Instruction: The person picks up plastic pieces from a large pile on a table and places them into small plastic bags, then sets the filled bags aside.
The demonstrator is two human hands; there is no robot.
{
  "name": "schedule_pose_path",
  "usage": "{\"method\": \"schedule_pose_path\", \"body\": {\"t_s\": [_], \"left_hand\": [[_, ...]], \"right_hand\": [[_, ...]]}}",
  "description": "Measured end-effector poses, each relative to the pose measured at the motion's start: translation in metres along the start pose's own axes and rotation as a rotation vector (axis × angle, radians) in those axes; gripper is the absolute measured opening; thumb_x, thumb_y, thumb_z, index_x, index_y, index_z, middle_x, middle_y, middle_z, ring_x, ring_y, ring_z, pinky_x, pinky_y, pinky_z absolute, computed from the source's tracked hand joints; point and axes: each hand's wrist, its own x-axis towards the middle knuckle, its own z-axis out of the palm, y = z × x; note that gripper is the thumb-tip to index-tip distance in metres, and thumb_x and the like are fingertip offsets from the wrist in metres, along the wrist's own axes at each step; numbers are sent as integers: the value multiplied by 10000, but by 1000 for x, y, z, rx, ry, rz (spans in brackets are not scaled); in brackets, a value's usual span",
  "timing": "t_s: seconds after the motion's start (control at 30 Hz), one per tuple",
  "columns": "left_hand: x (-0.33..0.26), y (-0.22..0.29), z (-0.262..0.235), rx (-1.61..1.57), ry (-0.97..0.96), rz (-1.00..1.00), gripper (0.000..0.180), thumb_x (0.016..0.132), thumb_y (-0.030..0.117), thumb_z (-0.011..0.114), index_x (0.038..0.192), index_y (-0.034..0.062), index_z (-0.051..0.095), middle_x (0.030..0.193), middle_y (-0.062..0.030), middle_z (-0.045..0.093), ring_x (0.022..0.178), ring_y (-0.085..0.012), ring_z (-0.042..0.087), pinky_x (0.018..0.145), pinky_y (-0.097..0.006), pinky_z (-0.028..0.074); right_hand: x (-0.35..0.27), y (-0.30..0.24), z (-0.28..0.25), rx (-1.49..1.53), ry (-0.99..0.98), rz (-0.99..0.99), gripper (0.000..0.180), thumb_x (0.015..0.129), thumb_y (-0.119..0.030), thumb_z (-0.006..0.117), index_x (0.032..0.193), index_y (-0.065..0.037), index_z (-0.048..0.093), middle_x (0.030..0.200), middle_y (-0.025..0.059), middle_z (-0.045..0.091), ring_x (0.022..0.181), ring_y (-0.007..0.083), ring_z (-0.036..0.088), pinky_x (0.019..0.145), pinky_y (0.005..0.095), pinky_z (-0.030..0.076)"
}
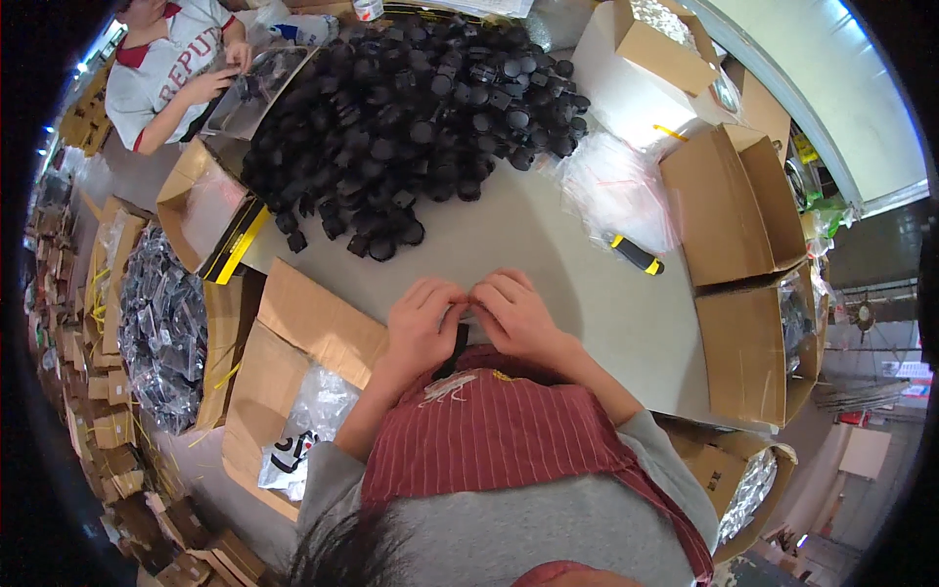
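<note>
A black part sits at the table edge at 6 o'clock, pinched by both the left hand and right hand, while a big pile of caps at 12 o'clock waits.

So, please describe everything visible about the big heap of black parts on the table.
The heap of black parts covers the far half of the grey table. It holds many small, round, cap-like pieces, matte and plastic-looking, piled loosely, with a few strays at its near edge. It lies beyond both hands, untouched by them.
</note>
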Motion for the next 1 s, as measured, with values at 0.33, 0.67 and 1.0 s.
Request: {"method": "schedule_pose_path", "body": {"t_s": [0.33,0.67,1.0], "left_hand": [[2,0,-1,-112,10,-169,186,746,-35,692,895,62,637,870,-88,651,815,-303,628,696,-377,500],[19,11,-7,-98,-125,-17,160,726,-19,711,847,52,634,846,-85,661,806,-300,634,692,-380,498],[19,22,-3,-125,-140,-50,163,746,-40,705,872,45,644,863,-85,665,811,-302,627,710,-373,491]], "right_hand": [[-4,11,-5,199,-27,58,177,821,-73,651,983,-67,580,933,85,598,903,289,582,924,410,421],[0,6,-18,285,-38,111,139,850,-100,651,968,-81,580,934,68,594,919,260,571,883,382,399],[-5,10,-25,426,-77,207,112,845,-125,651,932,-84,593,896,66,606,876,243,590,850,362,420]]}}
